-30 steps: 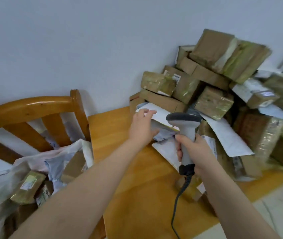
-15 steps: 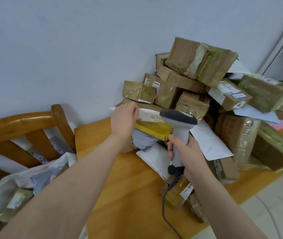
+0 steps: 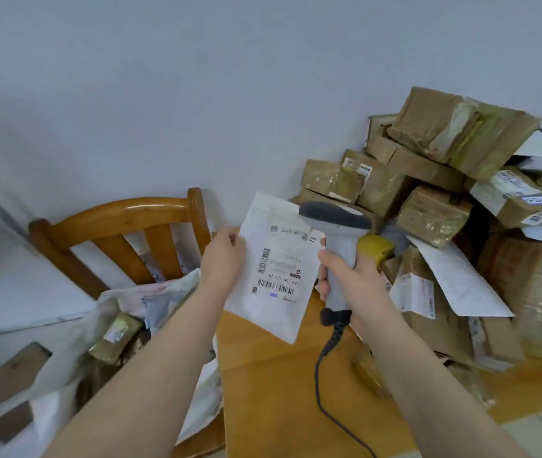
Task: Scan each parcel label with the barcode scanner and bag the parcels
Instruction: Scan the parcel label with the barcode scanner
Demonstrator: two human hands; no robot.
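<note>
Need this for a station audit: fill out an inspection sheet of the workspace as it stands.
Surface: wooden table, glossy.
Job's things: white mailer held up, label facing the camera; barcode scanner beside it; bag left of the table, taped parcel inside.
Clutter: pile of parcels heaped at the table's right, against the wall.
Grippers: left hand pinches the mailer's left edge; right hand grips the scanner's handle.
Cables: scanner cable hangs over the table.
Surroundings: wooden chair behind the bag.

White parcel [image 3: 272, 292] now off the pile [image 3: 435, 213]
</note>
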